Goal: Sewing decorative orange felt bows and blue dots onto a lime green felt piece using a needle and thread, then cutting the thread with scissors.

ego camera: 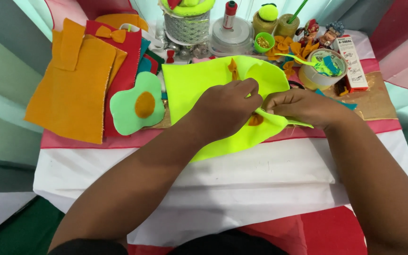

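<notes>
Both hands pinched the same cloth: the left hand (227,106) had its fingers bent down and pressed on the neon yellow felt sheet (199,80), and the right hand (303,106) squeezed a folded edge of that felt between thumb and fingers. The felt sheet lay in the middle of the table, on a white cloth (242,179) with a pink strip under it. A small orange felt piece (256,120) peeked out under the hands, at 6 o'clock from the knuckles, and a second orange piece (233,69) sat on the felt at 12 o'clock. It looked like the step was sticking or fixing the small orange piece onto the yellow felt. The next move would likely need a steady press so the fold stays flat and the orange piece does not slide. At 9 o'clock from the hands lay one green felt flower shape with an orange middle (138,104). Farther out at 9 o'clock lay one big orange felt piece (74,82) over one red felt piece (126,56) with one orange bow. At 1 o'clock sat one roll of tape (318,78) and one white and red box (352,61). At 12 o'clock stood one red spool of thread (231,13) and one little green cup of beads (263,42). I counted two hands and one yellow sheet.
</notes>
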